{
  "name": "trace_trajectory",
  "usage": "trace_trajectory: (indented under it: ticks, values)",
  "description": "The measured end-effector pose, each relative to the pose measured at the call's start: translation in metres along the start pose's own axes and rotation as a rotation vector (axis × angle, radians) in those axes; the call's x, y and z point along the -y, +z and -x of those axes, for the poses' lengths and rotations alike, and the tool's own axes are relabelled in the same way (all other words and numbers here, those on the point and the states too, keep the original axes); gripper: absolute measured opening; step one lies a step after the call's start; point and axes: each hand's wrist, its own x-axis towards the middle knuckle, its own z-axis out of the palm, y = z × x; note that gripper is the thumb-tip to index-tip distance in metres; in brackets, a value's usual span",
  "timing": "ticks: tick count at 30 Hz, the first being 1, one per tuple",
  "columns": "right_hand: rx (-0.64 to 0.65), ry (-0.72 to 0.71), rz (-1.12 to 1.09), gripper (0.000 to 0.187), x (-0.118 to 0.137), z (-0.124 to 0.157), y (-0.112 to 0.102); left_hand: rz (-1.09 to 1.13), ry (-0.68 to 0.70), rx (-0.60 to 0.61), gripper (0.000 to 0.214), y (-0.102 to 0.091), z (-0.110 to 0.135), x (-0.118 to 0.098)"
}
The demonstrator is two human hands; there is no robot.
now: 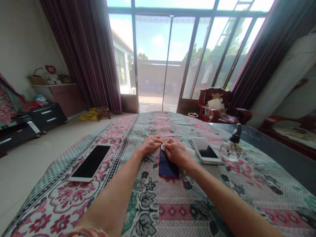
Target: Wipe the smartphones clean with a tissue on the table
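A dark phone (169, 168) with a red edge lies face up on the patterned cloth in front of me. My left hand (151, 144) grips its far left corner, fingers curled at the top edge. My right hand (176, 151) is closed on a small white wipe (162, 146) and presses it against the upper part of the screen, hiding much of the phone. To the left lies a white-framed tablet (91, 163) with a black screen. Beyond my right hand sits a white phone (206, 149), which looks stacked on another white device.
A clear bottle (231, 149) with a black pump top stands right of the white phone. The floral tablecloth (172, 200) covers the table, with a dark surface (271, 161) along its right side. A carved wooden chair (214, 105) stands behind, near the glass doors.
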Motion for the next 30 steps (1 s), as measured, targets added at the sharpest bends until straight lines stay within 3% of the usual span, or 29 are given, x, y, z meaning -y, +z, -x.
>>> trace_trajectory:
  ticks: [4, 8, 13, 21, 26, 30]
  values:
    - [0.004, 0.051, 0.001, 0.029, -0.008, -0.017, 0.005, 0.110, 0.040, 0.039, 0.026, -0.002, -0.002, 0.004]
    - [-0.011, 0.027, 0.011, 0.029, -0.008, -0.017, 0.003, 0.172, 0.062, 0.048, 0.025, -0.001, -0.004, 0.007]
    - [-0.005, -0.123, -0.024, 0.027, 0.000, 0.009, -0.008, 0.164, 0.006, 0.030, 0.026, -0.001, -0.002, 0.006]
    - [0.096, -0.248, -0.112, 0.023, 0.019, 0.049, -0.029, 0.147, -0.027, 0.022, 0.026, -0.001, -0.001, 0.003]
    - [0.090, -0.205, -0.102, 0.026, 0.018, 0.042, -0.026, 0.130, 0.048, 0.051, 0.025, -0.004, 0.002, 0.001]
    - [0.086, -0.150, -0.058, 0.029, 0.010, 0.025, -0.020, 0.130, 0.026, 0.074, 0.027, -0.007, 0.003, 0.001]
